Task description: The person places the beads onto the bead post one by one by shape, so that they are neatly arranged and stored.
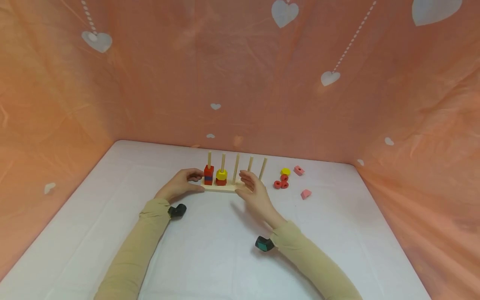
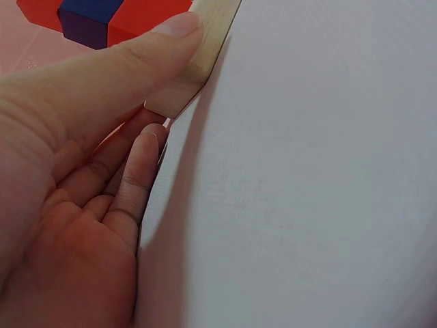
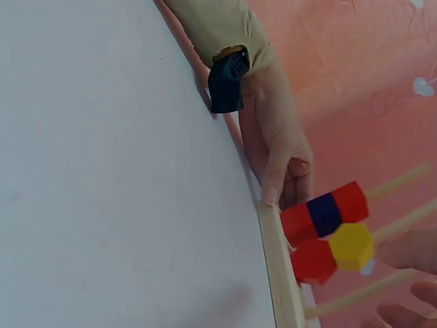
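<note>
A wooden peg stand [image 1: 220,188] with several upright pegs rests on the white table. Its leftmost peg carries a stack of red blocks with a blue block [image 3: 324,214] between them. On the neighbouring peg, a yellow block [image 1: 221,174] sits above a red block [image 3: 313,261]. My left hand [image 1: 182,183] holds the left end of the base, thumb [image 2: 179,26] on its front edge and the other fingers behind. In front of the right-hand pegs, my right hand [image 1: 258,197] hovers with loosely bent fingers; nothing shows in its grasp.
Right of the stand lie several small red rings [image 1: 277,184], a yellow piece [image 1: 286,171] and two pink blocks, one farther back [image 1: 298,170] and one nearer [image 1: 306,194]. Behind the table [image 1: 210,250] hangs a peach curtain [image 1: 225,75] with white hearts.
</note>
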`<action>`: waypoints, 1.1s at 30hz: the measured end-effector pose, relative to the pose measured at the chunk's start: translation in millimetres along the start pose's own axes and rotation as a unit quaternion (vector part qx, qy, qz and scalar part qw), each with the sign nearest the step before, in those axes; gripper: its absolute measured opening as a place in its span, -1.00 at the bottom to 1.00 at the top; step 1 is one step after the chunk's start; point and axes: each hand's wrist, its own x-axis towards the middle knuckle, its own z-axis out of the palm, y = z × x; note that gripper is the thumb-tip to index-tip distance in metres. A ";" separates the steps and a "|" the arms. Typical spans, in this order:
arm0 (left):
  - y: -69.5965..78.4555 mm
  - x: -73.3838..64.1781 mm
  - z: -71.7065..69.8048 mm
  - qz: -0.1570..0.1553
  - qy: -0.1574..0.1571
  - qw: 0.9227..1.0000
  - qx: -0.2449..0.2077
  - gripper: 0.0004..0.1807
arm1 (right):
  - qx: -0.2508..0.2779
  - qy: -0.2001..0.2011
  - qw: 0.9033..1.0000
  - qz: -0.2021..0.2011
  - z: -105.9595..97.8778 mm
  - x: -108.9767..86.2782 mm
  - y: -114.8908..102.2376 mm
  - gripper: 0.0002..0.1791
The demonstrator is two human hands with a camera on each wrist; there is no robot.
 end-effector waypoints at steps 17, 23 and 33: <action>1.6 -1.4 -1.5 -0.003 0.002 1.000 -0.002 -0.31 | -0.090 0.054 0.994 -0.020 -82.0 -23.7 -3.2 -0.48; 0.5 -0.8 -1.6 -0.002 0.001 1.000 0.002 -0.30 | -0.143 0.079 0.987 0.005 -124.4 -0.6 36.1 -0.43; 0.5 -1.9 -0.3 -0.005 0.001 1.000 -0.004 -0.32 | -0.198 0.045 0.977 0.058 -162.2 24.8 68.6 -0.49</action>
